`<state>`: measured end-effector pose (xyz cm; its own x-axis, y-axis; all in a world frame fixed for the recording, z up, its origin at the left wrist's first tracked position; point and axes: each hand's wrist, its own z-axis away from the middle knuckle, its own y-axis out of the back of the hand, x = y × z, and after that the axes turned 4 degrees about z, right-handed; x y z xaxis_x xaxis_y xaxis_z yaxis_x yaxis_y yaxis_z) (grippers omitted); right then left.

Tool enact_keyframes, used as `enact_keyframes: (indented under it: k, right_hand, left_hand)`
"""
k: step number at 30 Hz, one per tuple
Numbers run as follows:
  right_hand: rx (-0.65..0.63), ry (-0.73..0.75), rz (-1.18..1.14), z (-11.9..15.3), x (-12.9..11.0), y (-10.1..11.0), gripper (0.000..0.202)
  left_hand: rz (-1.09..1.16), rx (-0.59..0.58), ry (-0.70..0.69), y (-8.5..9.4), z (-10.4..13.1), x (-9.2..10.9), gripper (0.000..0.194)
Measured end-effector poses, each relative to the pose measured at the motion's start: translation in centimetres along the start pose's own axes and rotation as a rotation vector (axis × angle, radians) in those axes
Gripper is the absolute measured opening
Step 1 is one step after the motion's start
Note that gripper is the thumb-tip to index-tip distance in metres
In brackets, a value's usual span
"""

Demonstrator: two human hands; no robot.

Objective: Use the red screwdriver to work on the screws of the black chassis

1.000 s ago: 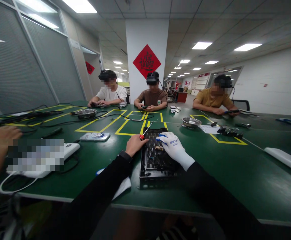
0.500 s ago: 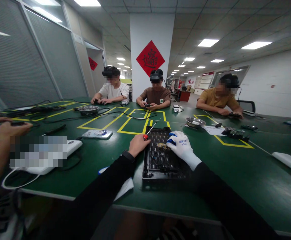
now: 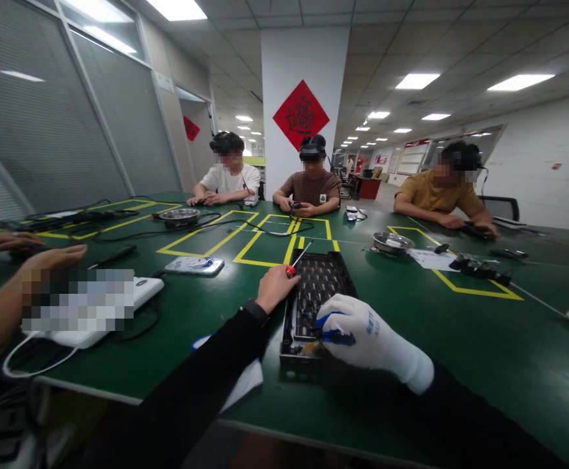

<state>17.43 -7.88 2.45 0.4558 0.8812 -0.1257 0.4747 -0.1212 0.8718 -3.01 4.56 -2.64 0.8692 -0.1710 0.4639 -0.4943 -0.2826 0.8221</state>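
Note:
My bare left hand (image 3: 277, 288) is closed round a screwdriver (image 3: 291, 270) with a red handle, its thin shaft slanting up and away to the right. That hand rests at the left edge of a black plastic case (image 3: 320, 277) with rows of small shapes inside. In a white and blue glove, my right hand (image 3: 355, 329) is bent over the near right part of the case. Its fingers are closed on a small yellowish-brown piece (image 3: 311, 348), blurred and partly hidden, low over the case's near end.
A metal bowl (image 3: 392, 243), a paper sheet (image 3: 433, 259) and black parts (image 3: 480, 268) lie to the right. At left are a phone-like slab (image 3: 195, 265) and a white device (image 3: 150, 293) with a cable. A neighbour's hand (image 3: 54, 264) reaches in there. Several people sit round the table.
My right hand has come from the middle of the case toward its near end, bringing the yellowish-brown piece along. My left hand keeps the screwdriver in place. The view has turned slightly left.

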Motion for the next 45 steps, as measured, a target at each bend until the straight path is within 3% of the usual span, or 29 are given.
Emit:
enact_keyframes:
  k: [6, 17, 30, 45]
  right_hand:
    - [0.008, -0.033, 0.005, 0.0, -0.9, 0.1, 0.006]
    - [-0.015, -0.076, -0.231, 0.3, -0.3, 0.0, 0.007]
    - [-0.035, -0.206, -0.233, 0.5, 0.2, -0.2, 0.011]
    - [-0.029, -0.197, -0.374, 0.4, 0.4, -0.3, 0.011]
  left_hand:
    - [0.015, -0.003, -0.007, 0.1, 0.1, 0.0, 0.033]
    - [0.012, -0.016, -0.004, 0.1, 0.2, -0.1, 0.036]
    - [0.028, -0.035, 0.01, 0.3, 0.4, 0.1, 0.035]
    - [-0.004, -0.009, -0.009, 0.4, 0.5, 0.2, 0.036]
